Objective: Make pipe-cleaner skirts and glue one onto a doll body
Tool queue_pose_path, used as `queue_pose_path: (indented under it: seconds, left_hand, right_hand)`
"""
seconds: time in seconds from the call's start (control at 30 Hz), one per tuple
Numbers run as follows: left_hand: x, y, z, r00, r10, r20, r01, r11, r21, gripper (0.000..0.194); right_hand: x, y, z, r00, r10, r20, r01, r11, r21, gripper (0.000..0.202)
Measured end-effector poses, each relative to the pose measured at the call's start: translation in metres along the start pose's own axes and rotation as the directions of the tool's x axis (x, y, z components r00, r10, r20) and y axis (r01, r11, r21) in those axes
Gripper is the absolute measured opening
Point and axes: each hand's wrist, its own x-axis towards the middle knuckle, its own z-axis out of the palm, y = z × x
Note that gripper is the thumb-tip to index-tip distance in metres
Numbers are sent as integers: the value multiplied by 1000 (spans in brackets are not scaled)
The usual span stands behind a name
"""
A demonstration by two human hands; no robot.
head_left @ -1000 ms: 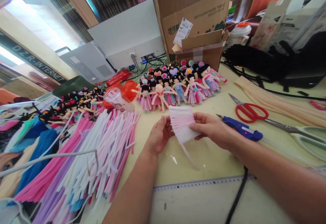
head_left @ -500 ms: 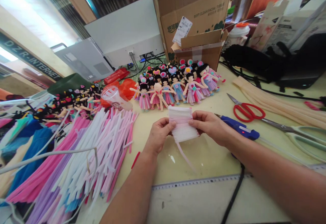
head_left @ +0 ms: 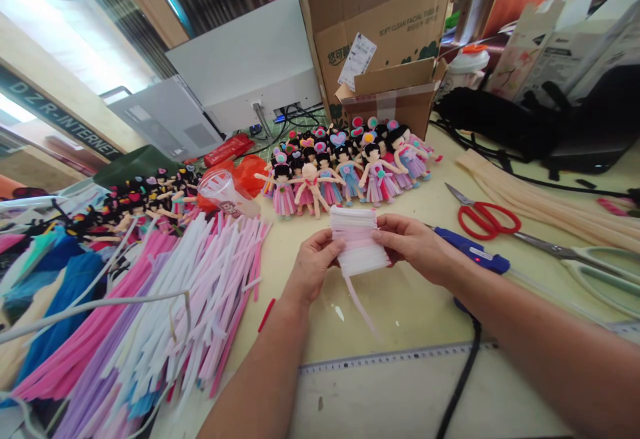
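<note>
Between my two hands is a flat panel of white and pale pink pipe cleaners (head_left: pixel 361 242), folded back and forth in rows. My left hand (head_left: pixel 317 259) pinches its left edge with the thumb on top. On the opposite edge, my right hand (head_left: pixel 407 242) grips it the same way, fingers behind. One loose pink end hangs from the panel's lower left towards the table. A blue glue gun (head_left: pixel 470 250) with a small red light lies just beyond my right wrist, partly hidden by my forearm.
Bundles of coloured pipe cleaners (head_left: pixel 165 312) cover the left side. Several small dolls (head_left: pixel 345 166) stand behind my hands, before a cardboard box (head_left: pixel 385 26). At right lie red-handled scissors (head_left: pixel 485 219) and pale-handled scissors (head_left: pixel 600 269). A ruler strip (head_left: pixel 380 359) runs along the front.
Almost nothing differs. My right fingers have shifted slightly on the panel's right edge, and the panel has tilted a little.
</note>
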Motion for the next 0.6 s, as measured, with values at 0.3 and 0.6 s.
queue_pose_path:
  seconds: [0.3, 0.6]
  left_hand:
    - [-2, 3, 0, 999, -40, 6, 40, 998, -48, 40]
    - [1, 1, -1, 999, -18, -41, 15, 997, -72, 36]
  right_hand:
    - [1, -1, -1, 998, -28, -55, 31, 998, 57, 33]
    - [1, 1, -1, 999, -19, -28, 21, 997, 78, 31]
